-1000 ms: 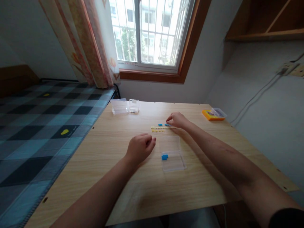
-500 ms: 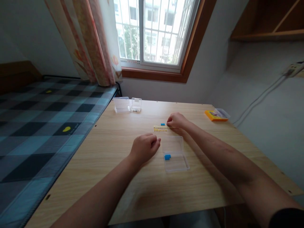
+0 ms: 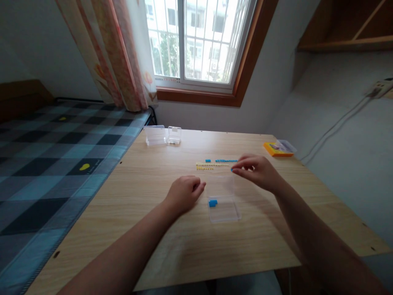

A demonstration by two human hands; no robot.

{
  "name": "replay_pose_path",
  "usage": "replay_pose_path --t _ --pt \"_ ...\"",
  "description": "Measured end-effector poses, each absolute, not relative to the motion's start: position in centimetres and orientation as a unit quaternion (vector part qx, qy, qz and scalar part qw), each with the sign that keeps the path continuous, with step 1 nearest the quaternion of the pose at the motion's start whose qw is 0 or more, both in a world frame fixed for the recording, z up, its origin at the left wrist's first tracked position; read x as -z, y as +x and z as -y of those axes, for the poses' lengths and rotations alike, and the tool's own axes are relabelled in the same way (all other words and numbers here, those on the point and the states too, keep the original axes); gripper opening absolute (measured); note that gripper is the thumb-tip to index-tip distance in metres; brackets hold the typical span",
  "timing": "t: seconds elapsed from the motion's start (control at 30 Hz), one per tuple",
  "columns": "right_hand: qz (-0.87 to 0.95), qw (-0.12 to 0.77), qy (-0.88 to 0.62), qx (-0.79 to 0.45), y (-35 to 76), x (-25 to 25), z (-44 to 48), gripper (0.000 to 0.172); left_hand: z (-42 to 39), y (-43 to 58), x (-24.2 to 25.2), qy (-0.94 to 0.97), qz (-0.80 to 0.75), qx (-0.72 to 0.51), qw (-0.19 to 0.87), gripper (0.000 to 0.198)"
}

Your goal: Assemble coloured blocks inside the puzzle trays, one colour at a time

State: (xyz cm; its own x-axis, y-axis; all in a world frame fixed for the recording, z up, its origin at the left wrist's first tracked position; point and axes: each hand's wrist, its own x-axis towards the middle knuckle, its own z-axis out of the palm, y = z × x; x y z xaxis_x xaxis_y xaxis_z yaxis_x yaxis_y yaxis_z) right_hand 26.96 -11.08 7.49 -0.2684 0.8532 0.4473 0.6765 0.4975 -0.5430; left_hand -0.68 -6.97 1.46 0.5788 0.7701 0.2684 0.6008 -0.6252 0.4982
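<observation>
My right hand (image 3: 257, 171) hovers over the table right of the rows, thumb and fingertips pinched on a small blue piece (image 3: 232, 170), mostly hidden. Loosely curled, my left hand (image 3: 185, 192) rests on the wood with nothing visible in it. Between and in front of the hands lies an opened clear plastic box (image 3: 225, 217), with several blue blocks (image 3: 213, 203) at its left side. Behind it run a row of small blue pieces (image 3: 225, 161), a separate blue block (image 3: 208, 160), a pale row (image 3: 215, 164) and a short yellow row (image 3: 204, 168).
Clear plastic containers (image 3: 155, 137) stand at the table's back left. An orange box with a clear lid (image 3: 278, 149) lies at the back right. A checked bed (image 3: 70, 164) borders the table's left side; a window (image 3: 205, 45) is behind.
My right hand has drawn back from the rows, to the right and nearer to me, with a blue piece in its fingertips. The blue row it covered now shows. My left hand stays put.
</observation>
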Motion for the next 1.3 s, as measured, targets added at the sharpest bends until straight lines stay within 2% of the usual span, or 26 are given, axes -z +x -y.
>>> replay_pose_path --t 0.1,0.2,0.47,0.67,0.93,1.3 --pt "0.834 0.294 -0.420 -0.205 25.9 -6.6 14.5 0.012 6.8 -0.4 -1.3 0.865 -0.398 -0.231 0.202 0.042" --pt "0.854 0.226 -0.405 -0.237 24.6 -5.0 15.5 0.013 6.7 -0.2 -1.4 0.860 -0.397 -0.220 0.231 0.035" --pt "0.872 0.145 -0.439 -0.160 23.4 -2.1 15.1 0.018 7.8 0.5 -2.2 0.856 -0.407 -0.175 0.268 0.024" --pt "0.878 0.138 -0.440 -0.128 23.6 -2.2 15.1 0.014 8.5 0.4 -2.1 0.866 -0.422 -0.137 0.232 0.021" --pt "0.890 0.136 -0.407 -0.153 24.2 -2.5 15.1 0.017 8.5 0.3 -1.7 0.877 -0.414 -0.115 0.215 0.024" --pt "0.886 0.139 -0.426 -0.115 23.4 -1.6 15.0 0.022 8.6 0.4 -2.0 0.872 -0.439 -0.066 0.205 0.031"
